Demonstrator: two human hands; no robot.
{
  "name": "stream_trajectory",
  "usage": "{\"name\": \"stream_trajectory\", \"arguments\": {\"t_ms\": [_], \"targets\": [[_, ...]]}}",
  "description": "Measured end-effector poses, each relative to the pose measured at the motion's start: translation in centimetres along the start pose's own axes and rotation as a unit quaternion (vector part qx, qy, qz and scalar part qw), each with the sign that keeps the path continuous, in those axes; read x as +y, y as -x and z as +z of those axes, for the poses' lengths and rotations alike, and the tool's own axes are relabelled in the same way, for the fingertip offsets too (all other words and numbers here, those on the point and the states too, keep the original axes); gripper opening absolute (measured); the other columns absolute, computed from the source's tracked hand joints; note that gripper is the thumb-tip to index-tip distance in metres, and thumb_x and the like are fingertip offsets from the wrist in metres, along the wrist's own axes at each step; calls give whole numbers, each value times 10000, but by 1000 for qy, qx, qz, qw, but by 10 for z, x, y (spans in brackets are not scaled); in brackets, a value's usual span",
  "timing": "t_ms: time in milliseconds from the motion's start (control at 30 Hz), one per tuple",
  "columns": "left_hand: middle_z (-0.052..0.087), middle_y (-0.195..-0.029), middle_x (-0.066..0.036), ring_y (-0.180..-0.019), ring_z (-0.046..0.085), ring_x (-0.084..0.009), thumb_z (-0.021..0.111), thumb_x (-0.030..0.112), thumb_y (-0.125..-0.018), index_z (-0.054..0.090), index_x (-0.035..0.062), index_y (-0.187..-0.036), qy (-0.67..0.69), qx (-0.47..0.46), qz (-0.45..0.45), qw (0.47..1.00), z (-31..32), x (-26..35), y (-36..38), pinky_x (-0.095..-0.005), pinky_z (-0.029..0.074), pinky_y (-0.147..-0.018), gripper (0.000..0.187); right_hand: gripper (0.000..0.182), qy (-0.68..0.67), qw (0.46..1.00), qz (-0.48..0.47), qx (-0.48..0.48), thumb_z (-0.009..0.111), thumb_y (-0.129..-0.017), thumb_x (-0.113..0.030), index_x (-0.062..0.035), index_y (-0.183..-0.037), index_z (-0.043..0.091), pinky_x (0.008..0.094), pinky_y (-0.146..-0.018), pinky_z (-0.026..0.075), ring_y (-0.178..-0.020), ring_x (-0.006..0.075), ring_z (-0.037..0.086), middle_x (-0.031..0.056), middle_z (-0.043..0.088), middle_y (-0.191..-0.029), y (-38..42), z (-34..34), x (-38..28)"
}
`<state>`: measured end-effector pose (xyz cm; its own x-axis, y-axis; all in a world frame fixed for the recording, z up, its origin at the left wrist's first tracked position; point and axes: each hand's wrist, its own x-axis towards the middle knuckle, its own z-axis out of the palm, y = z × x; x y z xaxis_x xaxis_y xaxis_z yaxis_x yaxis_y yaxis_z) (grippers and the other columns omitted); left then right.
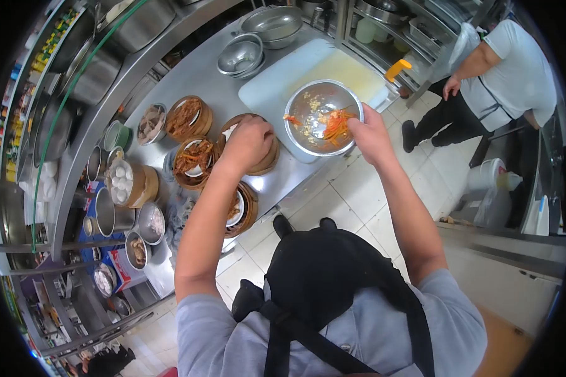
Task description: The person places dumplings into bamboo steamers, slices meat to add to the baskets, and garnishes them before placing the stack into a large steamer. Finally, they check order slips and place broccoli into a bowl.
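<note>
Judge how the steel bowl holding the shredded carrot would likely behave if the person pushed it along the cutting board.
The steel bowl looks thin-walled and holds only scraps, so it is probably light and would slide easily on the smooth white cutting board. Its rounded base suggests it may rock or tip if pushed at the rim, where the right hand rests. It appears rigid, not fragile.

Steamer baskets [192, 119] crowd counter left; cutting board [276, 88] mostly bare.

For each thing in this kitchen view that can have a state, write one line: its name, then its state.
metal bowl: upright, holding scraps of orange shreds
right hand: at the bowl's rim, fingers on the shreds
left hand: closed, over a wooden steamer basket
stacked steel bowls: upright, nested
cutting board: flat, under the bowl
</note>
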<state>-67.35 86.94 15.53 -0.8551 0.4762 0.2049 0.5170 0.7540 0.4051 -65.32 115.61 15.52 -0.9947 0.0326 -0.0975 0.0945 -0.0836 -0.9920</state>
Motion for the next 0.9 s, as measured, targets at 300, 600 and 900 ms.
{"name": "stream_trajectory", "arguments": {"t_ms": [300, 600, 900], "targets": [[704, -860, -179, -793, 677, -314, 658, 130, -841, 708, -15, -923, 135, 60, -188, 971, -44, -17, -14, -370, 525, -761, 173, 403, 39, 998, -40, -5, 510, -832, -33, 63, -1214, 594, 315, -798, 518, -889, 185, 641, 135, 683, -1021, -1, -6, -4], [712, -961, -177, -908, 672, -361, 667, 178, -844, 726, 44, -979, -75, 77, -253, 961, -106, -232, 14, -405, 525, -816, 199, 397, 99, 994, -17, -43, 512, -817, -26, 67, -1192, 599, 326, -835, 518, -929, 190, 645, 139, 687, -1029, -33, 59, -20], [649, -930, -134, -970, 590, -330, 616, 135, -845, 695, 45, -945, -92, 91, 58, 990, -139, -136, -3, -411, 489, -884, 156, 347, 210, 967, -65, -129, 524, -850, -33, 78, -1171, 595, 346, -817, 526, -923, 225, 657, 173, 687, -1008, -89, 208, -33]]}}
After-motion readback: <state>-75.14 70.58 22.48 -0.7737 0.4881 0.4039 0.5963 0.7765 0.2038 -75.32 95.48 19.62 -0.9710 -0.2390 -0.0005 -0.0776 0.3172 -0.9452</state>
